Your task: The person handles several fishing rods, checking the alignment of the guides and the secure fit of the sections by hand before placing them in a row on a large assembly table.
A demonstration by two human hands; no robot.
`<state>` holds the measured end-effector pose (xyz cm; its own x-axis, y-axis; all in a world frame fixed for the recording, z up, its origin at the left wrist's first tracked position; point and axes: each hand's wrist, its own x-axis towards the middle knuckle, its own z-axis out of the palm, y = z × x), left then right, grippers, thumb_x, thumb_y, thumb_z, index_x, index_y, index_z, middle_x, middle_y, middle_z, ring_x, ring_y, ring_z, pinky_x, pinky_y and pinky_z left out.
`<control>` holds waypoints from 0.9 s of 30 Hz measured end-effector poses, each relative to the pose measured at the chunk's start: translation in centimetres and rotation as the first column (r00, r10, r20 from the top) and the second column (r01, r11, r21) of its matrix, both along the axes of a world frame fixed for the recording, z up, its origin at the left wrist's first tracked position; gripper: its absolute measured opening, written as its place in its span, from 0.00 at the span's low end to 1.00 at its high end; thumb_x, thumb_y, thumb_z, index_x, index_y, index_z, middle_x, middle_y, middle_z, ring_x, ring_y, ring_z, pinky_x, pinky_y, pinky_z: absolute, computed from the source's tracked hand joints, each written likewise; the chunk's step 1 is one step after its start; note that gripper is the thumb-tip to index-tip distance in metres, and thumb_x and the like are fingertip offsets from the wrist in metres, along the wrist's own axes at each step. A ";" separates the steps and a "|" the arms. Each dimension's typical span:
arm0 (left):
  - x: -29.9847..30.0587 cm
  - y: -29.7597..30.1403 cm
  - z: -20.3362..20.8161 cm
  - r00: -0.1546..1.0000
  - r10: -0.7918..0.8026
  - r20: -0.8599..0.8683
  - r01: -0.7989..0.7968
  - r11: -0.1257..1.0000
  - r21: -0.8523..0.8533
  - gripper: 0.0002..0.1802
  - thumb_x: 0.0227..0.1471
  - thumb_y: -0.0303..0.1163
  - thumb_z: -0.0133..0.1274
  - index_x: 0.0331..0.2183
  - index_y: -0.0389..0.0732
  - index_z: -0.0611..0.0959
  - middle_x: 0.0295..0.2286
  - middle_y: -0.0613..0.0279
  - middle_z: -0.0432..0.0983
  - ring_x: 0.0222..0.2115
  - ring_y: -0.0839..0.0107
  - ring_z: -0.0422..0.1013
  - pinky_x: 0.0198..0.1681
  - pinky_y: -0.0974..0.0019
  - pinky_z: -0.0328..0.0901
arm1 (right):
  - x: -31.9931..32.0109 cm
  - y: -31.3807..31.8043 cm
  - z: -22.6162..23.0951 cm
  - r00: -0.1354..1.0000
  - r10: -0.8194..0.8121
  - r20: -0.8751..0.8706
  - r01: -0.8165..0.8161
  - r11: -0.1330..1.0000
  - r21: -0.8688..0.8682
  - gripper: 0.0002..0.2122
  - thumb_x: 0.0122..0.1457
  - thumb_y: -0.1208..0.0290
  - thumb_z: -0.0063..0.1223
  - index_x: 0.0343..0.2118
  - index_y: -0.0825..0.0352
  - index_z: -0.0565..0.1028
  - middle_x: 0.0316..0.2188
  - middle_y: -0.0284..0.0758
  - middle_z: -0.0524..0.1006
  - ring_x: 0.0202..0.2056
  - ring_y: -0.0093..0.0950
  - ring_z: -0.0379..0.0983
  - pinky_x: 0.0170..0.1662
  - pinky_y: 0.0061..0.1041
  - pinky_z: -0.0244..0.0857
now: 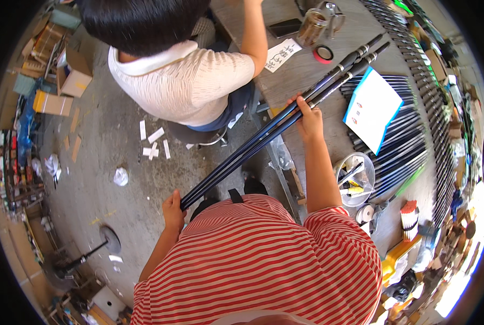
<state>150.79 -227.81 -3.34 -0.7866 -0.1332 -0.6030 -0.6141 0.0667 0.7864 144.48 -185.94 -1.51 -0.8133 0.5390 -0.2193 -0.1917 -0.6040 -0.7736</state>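
Note:
Two dark blue fishing rods (241, 151), lying side by side, slant across in front of my body. My left hand (173, 213) is closed round their lower left ends, close to my waist. Further up, my right hand (310, 120) grips them over the edge of the workbench (285, 89). Their thicker black ends with silvery bands reach up and right over the bench. Beside them on the bench lies a row of similar dark rods (399, 149), with a white and blue sheet (373, 111) on top.
A seated co-worker in a white shirt (182, 81) is at the bench's left side. On the bench are a glass jar (312, 27), a tape roll (323, 53), a handwritten paper (283, 54) and a clear tub (355, 179). White strips (156, 135) and cartons (52, 103) lie on the floor.

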 end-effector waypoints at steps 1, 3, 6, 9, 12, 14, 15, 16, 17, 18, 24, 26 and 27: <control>-0.3 -0.4 -0.4 1.000 0.011 0.003 -0.011 0.997 0.072 0.22 0.50 0.46 0.46 0.14 0.42 0.67 0.09 0.70 0.58 0.07 0.82 0.51 0.08 0.77 0.44 | 0.3 -1.0 1.4 1.000 -0.007 -0.027 0.008 0.999 0.046 0.07 0.52 0.77 0.48 0.34 0.70 0.68 0.26 0.37 0.72 0.29 0.29 0.71 0.33 0.27 0.68; -1.1 -1.7 -1.7 0.999 -0.045 0.009 0.042 0.981 0.191 0.22 0.50 0.49 0.44 0.16 0.42 0.66 0.09 0.67 0.58 0.06 0.78 0.52 0.07 0.74 0.46 | 1.1 -3.3 5.1 0.997 -0.038 -0.066 0.048 0.987 0.153 0.08 0.51 0.77 0.49 0.34 0.71 0.67 0.25 0.37 0.73 0.27 0.28 0.72 0.30 0.25 0.68; -2.7 -2.1 -2.1 0.992 -0.113 0.058 0.075 0.892 0.446 0.23 0.50 0.51 0.42 0.20 0.41 0.69 0.11 0.62 0.63 0.08 0.72 0.59 0.09 0.71 0.54 | 2.4 -7.3 10.4 0.995 -0.081 -0.059 0.096 0.943 0.320 0.07 0.50 0.77 0.50 0.32 0.71 0.68 0.22 0.37 0.74 0.25 0.25 0.71 0.28 0.21 0.66; -4.5 -0.1 1.2 0.978 -0.158 0.138 0.038 0.782 0.623 0.24 0.50 0.52 0.40 0.24 0.39 0.71 0.16 0.58 0.68 0.13 0.65 0.66 0.15 0.65 0.62 | 3.7 -13.0 14.4 0.996 -0.048 -0.071 0.079 0.845 0.528 0.08 0.49 0.77 0.52 0.32 0.71 0.69 0.22 0.36 0.75 0.27 0.23 0.72 0.31 0.21 0.65; -5.1 1.0 5.3 0.959 -0.260 0.111 0.066 0.588 0.806 0.24 0.51 0.52 0.39 0.27 0.39 0.73 0.19 0.57 0.71 0.18 0.61 0.69 0.20 0.61 0.65 | 5.0 -19.4 14.8 0.991 -0.023 -0.128 0.100 0.764 0.638 0.11 0.47 0.77 0.55 0.34 0.72 0.69 0.24 0.35 0.75 0.29 0.22 0.71 0.35 0.22 0.66; -5.4 -0.1 5.2 0.936 -0.350 0.034 0.152 0.491 0.857 0.23 0.51 0.52 0.38 0.28 0.39 0.72 0.19 0.57 0.70 0.16 0.61 0.67 0.18 0.61 0.64 | 6.9 -22.9 14.7 0.987 0.150 -0.055 -0.056 0.647 0.760 0.20 0.43 0.71 0.61 0.39 0.71 0.68 0.29 0.32 0.74 0.32 0.20 0.70 0.36 0.21 0.64; -5.7 -1.0 4.4 0.917 -0.399 -0.001 0.185 0.422 0.887 0.23 0.51 0.52 0.38 0.28 0.40 0.72 0.19 0.57 0.70 0.15 0.62 0.67 0.17 0.62 0.63 | 8.4 -24.1 15.7 0.956 0.270 -0.119 -0.113 0.708 0.697 0.32 0.41 0.68 0.63 0.49 0.69 0.60 0.38 0.34 0.72 0.40 0.22 0.67 0.43 0.24 0.61; -5.8 -2.3 3.7 0.897 -0.440 -0.039 0.213 0.354 0.910 0.23 0.51 0.52 0.38 0.28 0.40 0.72 0.18 0.57 0.69 0.14 0.62 0.66 0.16 0.62 0.62 | 9.2 -24.0 15.9 0.935 0.311 -0.172 -0.101 0.696 0.711 0.41 0.41 0.61 0.63 0.55 0.67 0.50 0.46 0.37 0.66 0.48 0.25 0.62 0.49 0.27 0.56; -5.6 -3.8 3.6 0.865 -0.476 -0.160 0.359 0.363 0.860 0.24 0.51 0.53 0.38 0.26 0.40 0.71 0.18 0.58 0.69 0.13 0.64 0.65 0.13 0.66 0.60 | 10.0 -23.8 16.9 0.908 0.259 -0.329 0.005 0.778 0.628 0.41 0.42 0.58 0.61 0.56 0.66 0.49 0.47 0.39 0.65 0.48 0.28 0.61 0.49 0.29 0.56; -5.7 -4.9 2.7 0.867 -0.474 -0.154 0.376 0.420 0.826 0.24 0.50 0.54 0.38 0.26 0.40 0.70 0.19 0.58 0.69 0.13 0.65 0.65 0.13 0.67 0.60 | 10.4 -23.6 18.5 0.859 0.192 -0.475 0.102 0.844 0.526 0.41 0.43 0.55 0.59 0.56 0.65 0.47 0.48 0.41 0.63 0.49 0.31 0.60 0.50 0.31 0.55; -2.5 -8.0 6.6 0.906 -0.392 0.160 0.153 0.655 0.740 0.23 0.50 0.52 0.42 0.27 0.39 0.71 0.24 0.58 0.71 0.14 0.63 0.67 0.14 0.66 0.62 | 13.6 -28.2 20.9 0.871 0.040 -0.490 0.144 0.932 0.333 0.26 0.48 0.63 0.55 0.48 0.66 0.59 0.33 0.40 0.70 0.37 0.31 0.68 0.43 0.31 0.62; -2.6 -10.0 5.4 0.886 -0.445 0.133 0.222 0.657 0.720 0.22 0.50 0.51 0.42 0.27 0.39 0.72 0.22 0.59 0.71 0.15 0.63 0.68 0.13 0.66 0.62 | 14.0 -30.2 20.1 0.884 0.055 -0.464 0.108 0.942 0.317 0.25 0.48 0.67 0.55 0.49 0.66 0.59 0.36 0.40 0.71 0.39 0.30 0.68 0.42 0.29 0.62; -3.0 -10.9 3.9 0.862 -0.498 0.095 0.302 0.655 0.692 0.22 0.50 0.51 0.42 0.27 0.39 0.72 0.22 0.58 0.71 0.14 0.63 0.67 0.13 0.66 0.62 | 14.4 -30.7 20.2 0.900 0.084 -0.428 0.069 0.942 0.329 0.26 0.48 0.68 0.55 0.49 0.66 0.58 0.37 0.41 0.71 0.40 0.30 0.68 0.42 0.29 0.62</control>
